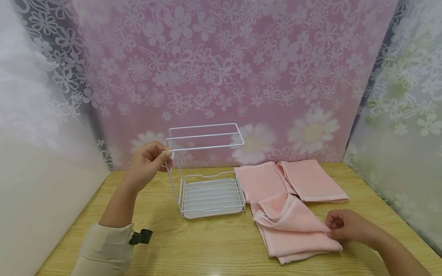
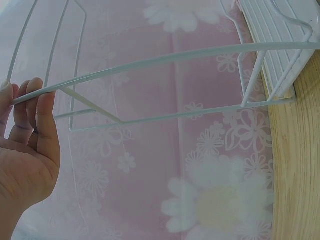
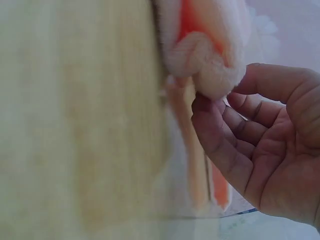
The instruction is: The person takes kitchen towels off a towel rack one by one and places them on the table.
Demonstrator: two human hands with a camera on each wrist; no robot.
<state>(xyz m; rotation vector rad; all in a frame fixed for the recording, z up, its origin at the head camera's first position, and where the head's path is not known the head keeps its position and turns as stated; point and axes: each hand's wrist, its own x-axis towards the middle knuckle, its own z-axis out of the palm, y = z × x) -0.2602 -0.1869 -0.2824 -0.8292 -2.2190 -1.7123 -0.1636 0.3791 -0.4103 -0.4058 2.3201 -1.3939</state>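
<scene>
A white wire rack (image 1: pixel 212 210) with a slatted base and an upright frame stands on the table. My left hand (image 1: pixel 148 163) grips the rack's upper left corner, thumb and fingers around the wire, as the left wrist view also shows. At the right, a folded pink towel (image 1: pixel 300 241) lies with one flap turned up and a white label (image 1: pixel 267 219) showing. My right hand (image 1: pixel 355 230) pinches this towel's right corner between thumb and fingers. In the right wrist view the pinched towel edge (image 3: pixel 215 75) sits between the fingertips.
Two more folded pink towels, one nearer the rack (image 1: pixel 260 178) and one farther right (image 1: pixel 314 182), lie behind the front towel. A pale tray (image 1: pixel 214 193) shows under the rack's slats. Flowered pink sheeting (image 1: pixel 221 76) hangs behind the wooden table (image 1: pixel 193 245).
</scene>
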